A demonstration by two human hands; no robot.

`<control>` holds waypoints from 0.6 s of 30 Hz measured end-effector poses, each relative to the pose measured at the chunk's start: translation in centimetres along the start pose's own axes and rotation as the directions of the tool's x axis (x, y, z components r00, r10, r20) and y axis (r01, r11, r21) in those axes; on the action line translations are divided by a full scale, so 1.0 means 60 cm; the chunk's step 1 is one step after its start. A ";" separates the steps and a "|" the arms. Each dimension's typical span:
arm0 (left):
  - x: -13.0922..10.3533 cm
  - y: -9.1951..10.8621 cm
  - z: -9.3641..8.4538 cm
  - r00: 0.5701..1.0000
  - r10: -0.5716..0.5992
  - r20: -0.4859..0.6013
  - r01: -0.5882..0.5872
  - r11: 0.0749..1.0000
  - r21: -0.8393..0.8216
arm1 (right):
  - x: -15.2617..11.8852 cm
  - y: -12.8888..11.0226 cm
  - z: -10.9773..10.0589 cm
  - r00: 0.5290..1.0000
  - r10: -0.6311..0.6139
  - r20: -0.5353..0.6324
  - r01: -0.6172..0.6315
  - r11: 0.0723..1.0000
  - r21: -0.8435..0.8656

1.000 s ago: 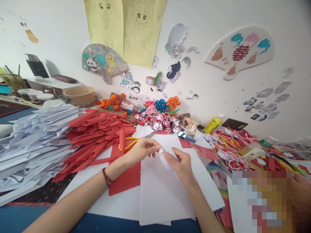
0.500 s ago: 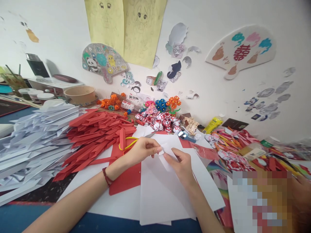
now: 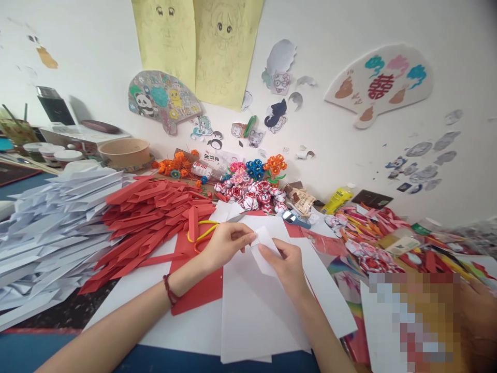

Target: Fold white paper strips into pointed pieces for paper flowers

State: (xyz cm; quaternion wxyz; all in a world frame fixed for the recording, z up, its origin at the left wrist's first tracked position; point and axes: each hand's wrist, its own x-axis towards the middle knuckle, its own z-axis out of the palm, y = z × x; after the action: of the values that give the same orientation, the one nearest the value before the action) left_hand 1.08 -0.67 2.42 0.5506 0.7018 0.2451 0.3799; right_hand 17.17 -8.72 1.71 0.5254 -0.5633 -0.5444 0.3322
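A small folded white paper strip [image 3: 267, 255] is held between my two hands, above a stack of white sheets [image 3: 252, 316]. My left hand [image 3: 225, 246] pinches its upper left edge between thumb and fingertips. The thumb of my right hand [image 3: 288, 267] presses on its face, with the fingers behind it and partly hidden. Left of my left hand lie scissors with yellow and orange handles [image 3: 202, 232], partly over red paper [image 3: 202, 290]. A folded red strip [image 3: 193, 224] rests by the handles.
Piles of folded white strips [image 3: 58, 228] and red strips [image 3: 151, 217] lie to the left. Red-and-white paper flowers [image 3: 252, 197] sit at the back, near a blue tool [image 3: 295, 218]. Coloured strips [image 3: 376, 217] are heaped on the right. A blurred-out area with part of another person is at lower right.
The paper strip has turned so that more of its face shows, and my right hand now grips it further along. The whole view has shifted slightly.
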 end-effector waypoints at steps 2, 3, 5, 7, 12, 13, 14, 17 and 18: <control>-0.001 0.001 0.002 1.000 0.006 -0.010 -0.006 1.000 0.027 | -0.001 0.002 0.000 1.000 0.004 0.000 -0.004 1.000 0.000; -0.001 0.002 0.003 1.000 0.011 -0.014 -0.010 0.999 0.038 | -0.001 0.002 0.000 1.000 0.007 -0.001 -0.007 1.000 0.000; -0.002 0.002 0.004 0.999 0.024 -0.023 -0.023 0.998 0.061 | 0.000 0.004 0.000 1.000 0.010 -0.003 -0.010 1.000 -0.004; -0.002 0.001 0.005 0.999 0.037 -0.036 -0.034 0.996 0.087 | 0.001 0.005 0.001 1.000 0.010 -0.007 -0.010 1.000 -0.009; -0.002 -0.002 0.006 0.997 0.050 -0.058 -0.041 0.988 0.148 | 0.005 0.007 0.004 1.000 -0.007 -0.021 0.006 1.000 -0.021; -0.002 -0.002 0.006 0.997 0.050 -0.062 -0.040 0.988 0.152 | 0.005 0.007 0.004 1.000 -0.014 -0.023 0.014 1.000 -0.025; -0.002 -0.002 0.006 0.997 0.051 -0.065 -0.040 0.987 0.154 | 0.006 0.007 0.004 0.999 -0.021 -0.025 0.020 0.999 -0.030; -0.004 -0.001 0.006 0.996 0.060 -0.066 -0.049 0.986 0.162 | 0.007 0.008 0.005 0.999 -0.025 -0.030 0.025 0.999 -0.033; -0.004 0.000 0.007 0.996 0.065 -0.066 -0.053 0.984 0.171 | 0.007 0.008 0.005 0.999 -0.024 -0.033 0.023 0.999 -0.029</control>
State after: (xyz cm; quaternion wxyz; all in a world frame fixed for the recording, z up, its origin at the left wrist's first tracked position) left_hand 1.25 -1.10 2.30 0.4685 0.7388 0.2750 0.3988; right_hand 17.07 -8.18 1.27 0.5301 -0.5699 -0.5467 0.3087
